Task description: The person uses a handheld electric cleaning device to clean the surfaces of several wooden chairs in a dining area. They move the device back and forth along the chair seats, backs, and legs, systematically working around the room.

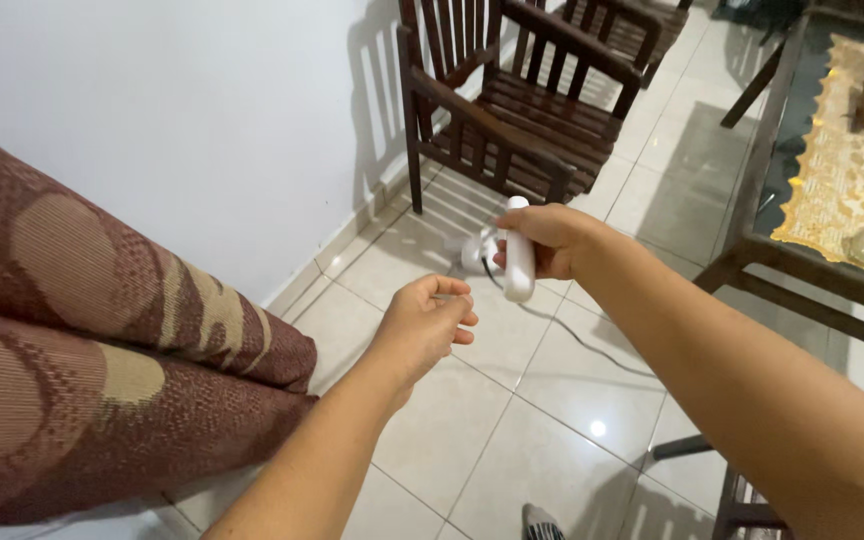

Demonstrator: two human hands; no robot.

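My right hand (550, 240) grips a white handle-shaped device (518, 252), held roughly upright over the tiled floor. A white rounded part (476, 250) sticks out to the left of the handle, and a thin white cord (582, 340) trails from it across the tiles. My left hand (425, 322) hovers just below and to the left of the device, fingers loosely curled with the thumb and forefinger close together. I see nothing in it.
A dark wooden slatted chair (512, 110) stands ahead by the white wall. A glass-topped wooden table (767, 180) with a yellow lace cloth (842, 170) is at the right. Rolled maroon patterned mattresses (102, 350) lie at the left.
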